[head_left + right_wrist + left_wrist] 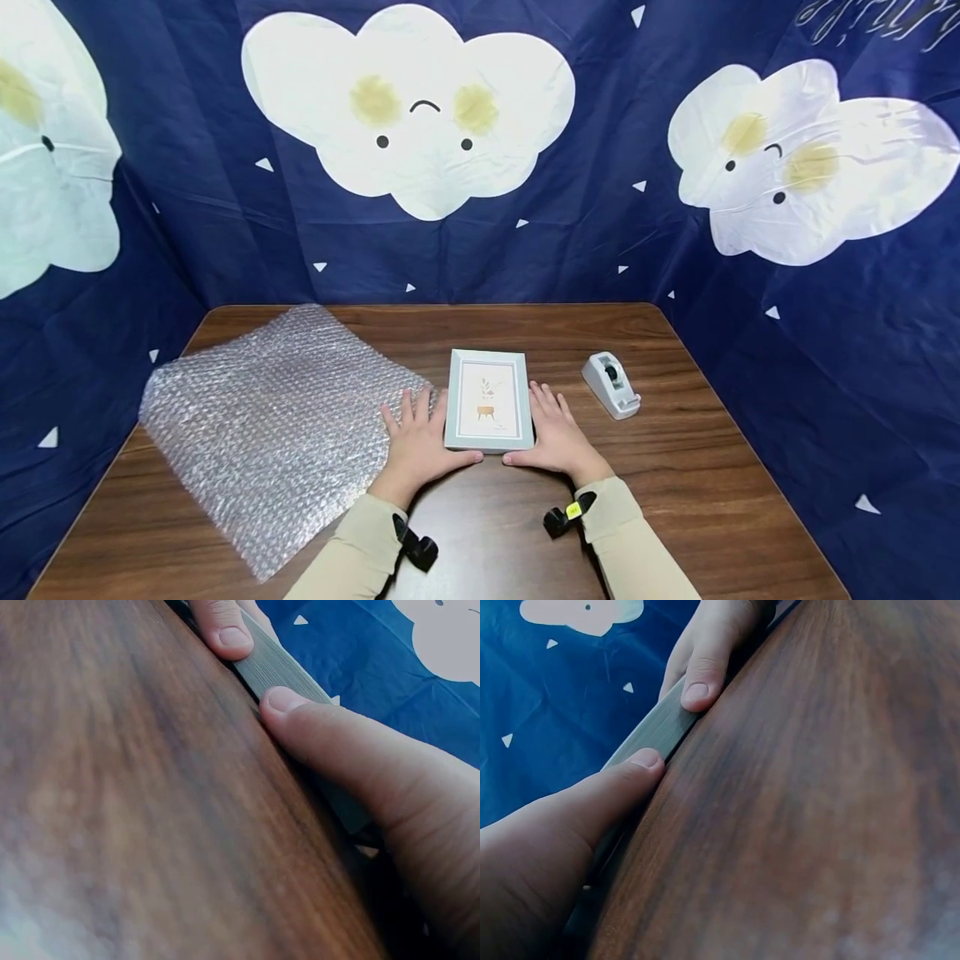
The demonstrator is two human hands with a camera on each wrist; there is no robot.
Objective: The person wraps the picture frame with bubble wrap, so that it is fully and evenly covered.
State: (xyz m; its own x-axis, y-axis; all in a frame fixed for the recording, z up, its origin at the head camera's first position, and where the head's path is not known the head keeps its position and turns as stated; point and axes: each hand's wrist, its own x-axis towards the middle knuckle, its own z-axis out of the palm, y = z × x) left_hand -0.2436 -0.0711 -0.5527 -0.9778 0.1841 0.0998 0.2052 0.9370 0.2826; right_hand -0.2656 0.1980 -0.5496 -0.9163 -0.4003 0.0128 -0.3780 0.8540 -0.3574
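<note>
A picture frame [490, 402] with a pale blue-green border and a potted-plant print lies face up on the table. My left hand [422, 440] rests along its left side, fingers straight and spread, thumb at the near edge. On the other side, my right hand [558, 437] lies with straight fingers beside the frame and its thumb at the same near edge. Both wrist views show a thumb against the frame's edge [656, 731], with the other hand's thumb a little farther along. My left fingertips overlap the corner of a bubble wrap sheet [277, 417].
A white tape dispenser [611, 385] stands to the right of the frame. The wooden table [705, 500] ends at a dark blue curtain [600, 250] printed with white clouds, which hangs at the back and both sides.
</note>
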